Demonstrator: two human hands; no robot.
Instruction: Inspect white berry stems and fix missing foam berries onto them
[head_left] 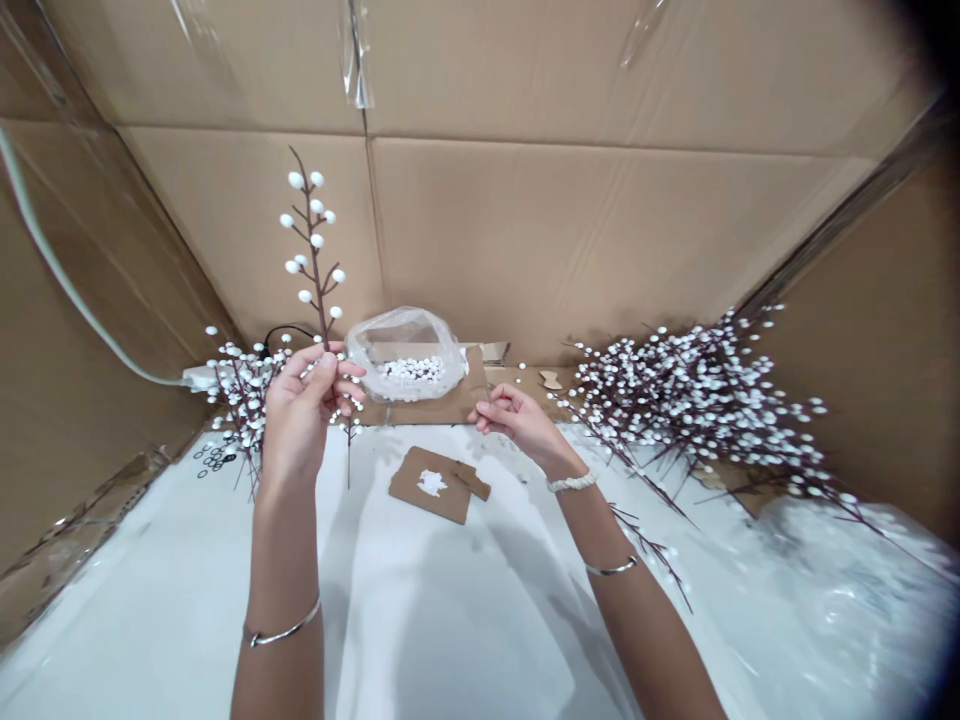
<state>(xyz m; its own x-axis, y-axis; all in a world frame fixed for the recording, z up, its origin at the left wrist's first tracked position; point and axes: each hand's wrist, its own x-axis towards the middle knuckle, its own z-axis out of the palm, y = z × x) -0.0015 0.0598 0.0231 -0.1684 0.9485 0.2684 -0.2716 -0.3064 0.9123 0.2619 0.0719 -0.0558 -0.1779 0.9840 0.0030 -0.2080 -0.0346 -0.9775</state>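
Left fingers [323,372] pinch a berried stem [317,280] (partly hidden), right fingers [496,411] curled, their hold indiscernible

Open near tabletop [465,640], berry stems [697,400] crowding right, cardboard wall [487,230] behind

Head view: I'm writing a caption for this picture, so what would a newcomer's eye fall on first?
Probably the brown sprig with white berries, held upright in the left hand and standing out against the cardboard wall. Next would likely come the large heap of similar sprigs at the right of the picture, then the clear plastic bag near the middle, with many white berries inside.
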